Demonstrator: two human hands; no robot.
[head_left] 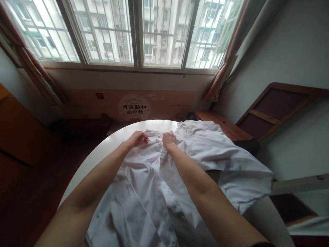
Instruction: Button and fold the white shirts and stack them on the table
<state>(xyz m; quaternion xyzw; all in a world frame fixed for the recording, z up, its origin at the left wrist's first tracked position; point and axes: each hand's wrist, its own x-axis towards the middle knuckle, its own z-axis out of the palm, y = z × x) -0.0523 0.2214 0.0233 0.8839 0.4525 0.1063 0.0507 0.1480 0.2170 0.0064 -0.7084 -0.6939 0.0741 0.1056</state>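
White button-front fabric shirt [146, 171] lies spread on round, glossy white surface [108, 145], in front of me. My left hand [138, 138] at shirt's far end, fingers curled tight on fabric. My right hand [169, 139] just to right, fingers bunched, holding same far end. Crumpled white cloth [205, 144] on right, beside shirt. Barred window [161, 34] on far side.

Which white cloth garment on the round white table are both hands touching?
The white button-front shirt, on the left; the other white cloth lies heaped at right.

Fingers [145, 140] on white shirt [147, 168] over table [102, 148]
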